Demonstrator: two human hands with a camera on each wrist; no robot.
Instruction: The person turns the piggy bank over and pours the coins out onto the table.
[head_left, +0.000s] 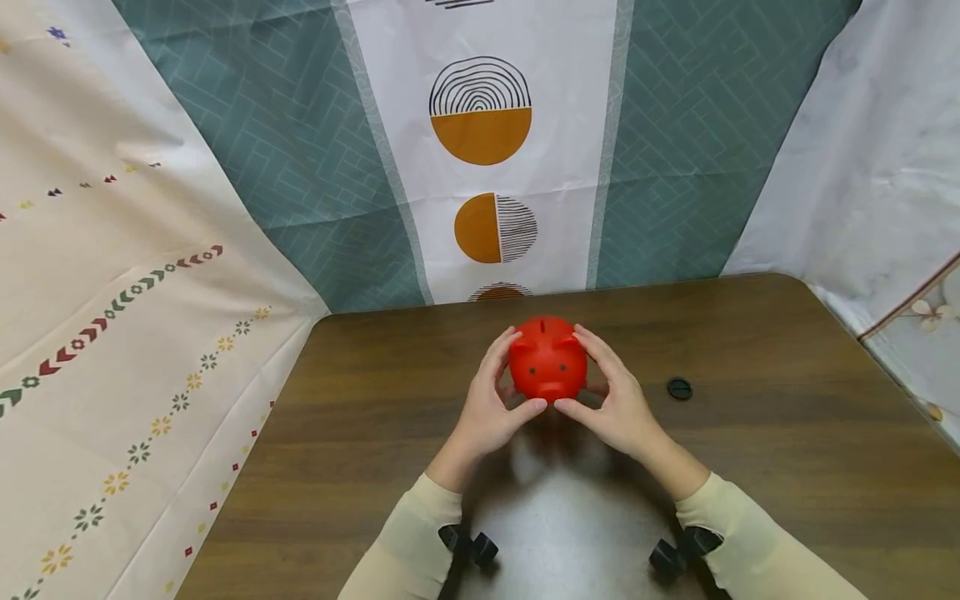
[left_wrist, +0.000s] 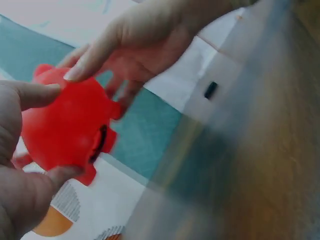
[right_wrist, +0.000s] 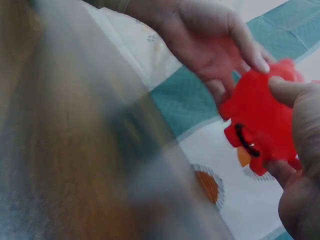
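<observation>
A red piggy bank (head_left: 546,367) is held between both hands, its face towards me and a coin slot on top. My left hand (head_left: 489,410) grips its left side, thumb low near the snout. From the right, my right hand (head_left: 624,410) grips it the same way, the two thumbs almost meeting. In the left wrist view, a dark-edged round opening (left_wrist: 101,142) shows on the underside between the stubby feet; the right wrist view shows it too. A small round black plug (head_left: 679,388) lies on the table, right of my right hand.
The brown wooden table (head_left: 360,450) has rounded far corners. Behind it hangs a green and white patterned cloth (head_left: 480,179), with a cream embroidered cloth (head_left: 150,350) at left and a white one (head_left: 847,167) at right. A black strapped device (head_left: 480,546) sits on each wrist.
</observation>
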